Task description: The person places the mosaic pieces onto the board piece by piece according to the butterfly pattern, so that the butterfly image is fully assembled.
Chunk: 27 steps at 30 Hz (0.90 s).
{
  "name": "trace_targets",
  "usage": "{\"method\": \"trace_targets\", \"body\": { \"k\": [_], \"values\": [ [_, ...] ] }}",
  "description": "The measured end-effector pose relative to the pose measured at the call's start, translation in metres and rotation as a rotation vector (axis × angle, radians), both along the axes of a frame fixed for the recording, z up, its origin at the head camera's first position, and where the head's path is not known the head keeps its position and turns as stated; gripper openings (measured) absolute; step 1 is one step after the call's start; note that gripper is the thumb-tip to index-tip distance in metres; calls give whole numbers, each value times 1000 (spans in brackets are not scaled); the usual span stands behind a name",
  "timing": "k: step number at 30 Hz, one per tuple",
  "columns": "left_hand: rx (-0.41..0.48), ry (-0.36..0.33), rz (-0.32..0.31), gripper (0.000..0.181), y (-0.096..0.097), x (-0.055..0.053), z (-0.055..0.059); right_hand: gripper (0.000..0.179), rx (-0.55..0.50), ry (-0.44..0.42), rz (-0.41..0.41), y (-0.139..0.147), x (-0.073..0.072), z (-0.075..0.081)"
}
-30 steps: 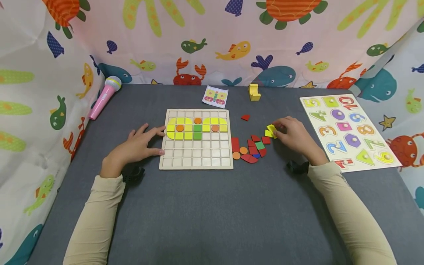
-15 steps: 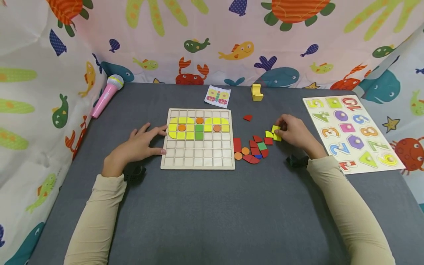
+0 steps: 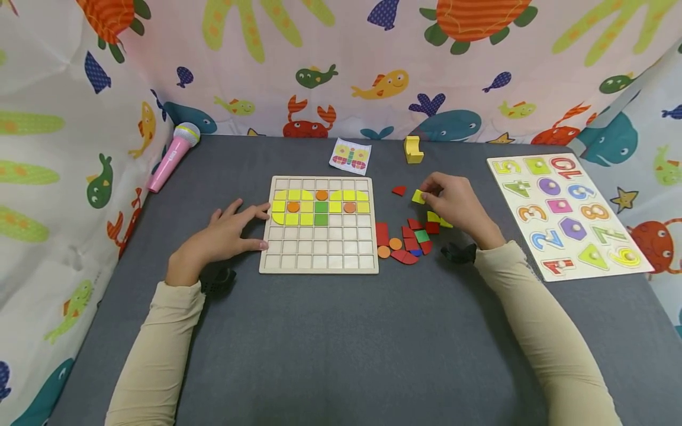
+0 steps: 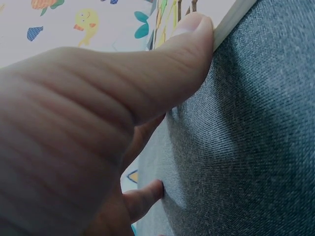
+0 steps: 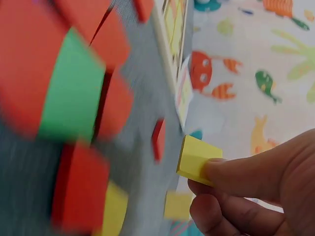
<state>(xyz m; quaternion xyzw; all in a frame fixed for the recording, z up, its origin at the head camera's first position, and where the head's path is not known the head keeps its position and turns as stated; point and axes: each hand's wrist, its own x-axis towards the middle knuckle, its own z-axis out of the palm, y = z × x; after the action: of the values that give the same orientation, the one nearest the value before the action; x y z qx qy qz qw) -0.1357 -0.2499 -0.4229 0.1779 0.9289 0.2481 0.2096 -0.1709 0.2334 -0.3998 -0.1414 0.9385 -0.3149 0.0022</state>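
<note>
My right hand (image 3: 460,204) pinches a yellow square tile (image 3: 418,196) between thumb and fingers. In the right wrist view, that yellow tile (image 5: 197,157) is held above the grey cloth. My left hand (image 3: 221,241) rests beside the wooden grid board (image 3: 303,261), thumb and index finger extended against its left edge. The left wrist view shows the thumb (image 4: 167,69) touching the board's rim. Yellow, orange and green pieces fill part of the upper grid. Loose red tiles (image 3: 409,232), orange discs (image 3: 383,252) and a green tile (image 3: 421,236) lie right of the board.
A small pattern card (image 3: 350,157) lies behind the board, with a yellow block (image 3: 412,149) to its right. The number puzzle board (image 3: 570,216) is at the right, a pink toy microphone (image 3: 173,157) at the far left. Printed cloth (image 3: 240,77) hangs behind.
The right hand has taken a yellow tile from beside the loose pieces and moved it left and slightly away from me. The left hand stays at the board's edge.
</note>
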Motion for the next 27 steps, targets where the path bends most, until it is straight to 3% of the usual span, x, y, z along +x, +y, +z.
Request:
{"method": "trace_targets", "body": {
  "k": [9,18,27],
  "values": [
    [-2,2,2,70,1,0,1,9,-53,31,142,-56,1,2],
    [-6,-3,8,70,2,0,1,5,-94,-16,283,-106,1,-4],
    [-7,-2,13,69,0,1,1,4,-48,-5,387,-140,-3,-17]
  ]
}}
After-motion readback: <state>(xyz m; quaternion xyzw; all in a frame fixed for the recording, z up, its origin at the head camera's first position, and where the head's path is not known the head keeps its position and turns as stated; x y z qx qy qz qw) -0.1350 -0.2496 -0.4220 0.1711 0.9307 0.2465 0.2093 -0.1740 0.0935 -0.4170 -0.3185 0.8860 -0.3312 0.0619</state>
